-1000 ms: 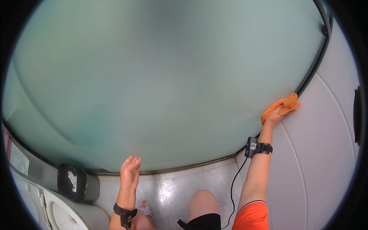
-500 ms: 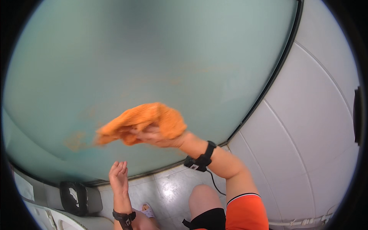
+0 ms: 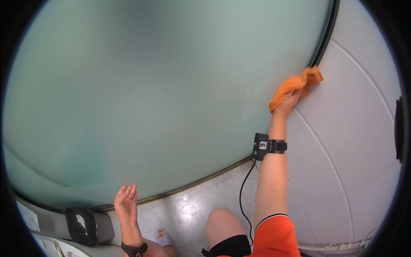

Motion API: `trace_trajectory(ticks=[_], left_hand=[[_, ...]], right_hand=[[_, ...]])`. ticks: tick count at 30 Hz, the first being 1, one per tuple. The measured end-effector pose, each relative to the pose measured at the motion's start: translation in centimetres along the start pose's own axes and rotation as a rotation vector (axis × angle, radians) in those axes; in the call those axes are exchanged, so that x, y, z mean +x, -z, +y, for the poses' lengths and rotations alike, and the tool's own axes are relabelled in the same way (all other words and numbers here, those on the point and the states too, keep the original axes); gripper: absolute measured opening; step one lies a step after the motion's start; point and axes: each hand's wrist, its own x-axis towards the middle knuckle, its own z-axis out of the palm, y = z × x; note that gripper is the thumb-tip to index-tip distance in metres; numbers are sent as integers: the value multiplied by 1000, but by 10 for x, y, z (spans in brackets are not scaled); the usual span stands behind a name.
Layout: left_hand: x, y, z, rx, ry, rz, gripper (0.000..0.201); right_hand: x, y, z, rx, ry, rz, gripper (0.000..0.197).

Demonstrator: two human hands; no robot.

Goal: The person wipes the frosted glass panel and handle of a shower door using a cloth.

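Observation:
An orange cloth (image 3: 286, 89) is under my right hand (image 3: 291, 102), pressed against the right edge of a frosted glass panel (image 3: 180, 103) where its dark frame (image 3: 329, 32) meets the white wall. My fingers lie over the cloth and grip it; part of the cloth covers the frame. My left hand (image 3: 126, 203) is raised in front of the lower part of the glass, palm turned up, fingers slightly bent and apart, holding nothing. Each wrist wears a black strap, and the right one carries a small black box (image 3: 260, 146) with a cable.
White wall panels (image 3: 355, 115) with seams rise on the right, with pipes (image 3: 338, 247) low along them. At lower left stand a black-lined bin (image 3: 81, 227) and a white fixture (image 3: 64, 248). Below are grey floor tiles (image 3: 188, 210) and my foot in a light sandal (image 3: 163, 236).
My right hand has swept the orange cloth from the lower middle of the glass up and right to the frame, the arm now straighter. My left hand has shifted slightly left and down.

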Motion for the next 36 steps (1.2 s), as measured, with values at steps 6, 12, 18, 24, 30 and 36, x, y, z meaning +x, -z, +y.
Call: trace_trajectory(ticks=[6, 12, 18, 24, 30, 36], left_hand=[[0, 4, 1, -22, -33, -31, 41], [-3, -23, 4, 4, -28, -10, 22], [10, -2, -5, -41, -57, -222, 18], [6, -13, -7, -29, -70, -73, 24], [0, -14, -3, -61, -4, -26, 35], [15, 22, -11, -239, -35, -310, 35]], right_hand=[[-174, 26, 115, 109, -461, 278, 42], [-195, 40, 106, 75, -704, 365, 32], [-106, -29, -74, 54, -55, 2, 60], [-203, -64, -211, -258, 608, -464, 64], [-224, -40, -107, 1692, -934, -1058, 40], [-236, 1, 82, 514, -559, 120, 46]])
